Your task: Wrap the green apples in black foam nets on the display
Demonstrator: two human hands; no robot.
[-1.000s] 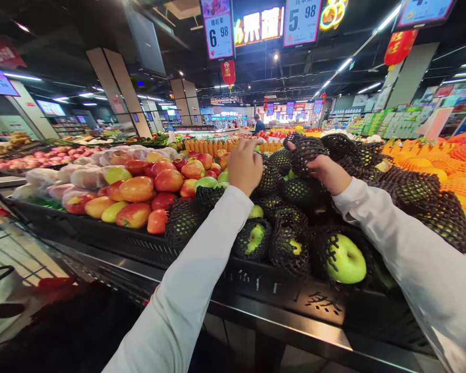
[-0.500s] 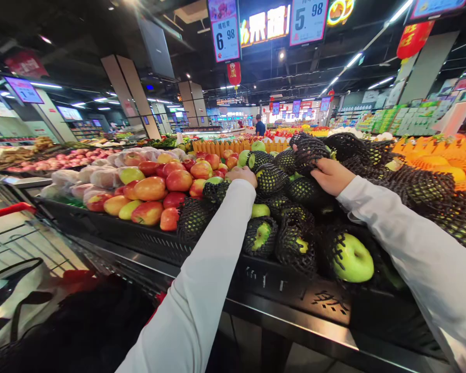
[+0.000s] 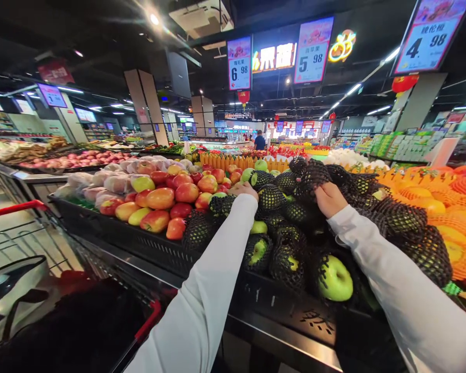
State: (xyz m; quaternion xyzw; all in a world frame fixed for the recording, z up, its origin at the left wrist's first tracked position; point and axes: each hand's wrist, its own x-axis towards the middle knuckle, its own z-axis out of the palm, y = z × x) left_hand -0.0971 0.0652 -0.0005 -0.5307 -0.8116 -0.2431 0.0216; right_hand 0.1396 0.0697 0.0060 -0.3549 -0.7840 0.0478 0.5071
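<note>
Head camera: at a supermarket produce stand, both white-sleeved arms reach into a heap of green apples in black foam netting. Within the last second the left hand [image 3: 245, 189] has dropped from a raised position at the back of the heap and now rests low on the fruit, beside a netted apple [image 3: 271, 197]; its fingers are hidden behind the wrist, so whether they are clenched or released cannot be told. The right hand [image 3: 331, 199] has stayed put, its fingers closed on a bunch of loose black netting [image 3: 311, 177] at the top of the pile. Judging by this, the sorting through the heap goes on, with nothing lifted clear.

The netted apple sits near the crest of the pile, its green skin almost wholly covered by mesh. At the front, one bare-faced green apple [image 3: 334, 277] shows glossy through torn netting, against the black crate [image 3: 283, 305]. Red and yellow apples [image 3: 161, 199] fill the neighbouring bin to the left.
</note>
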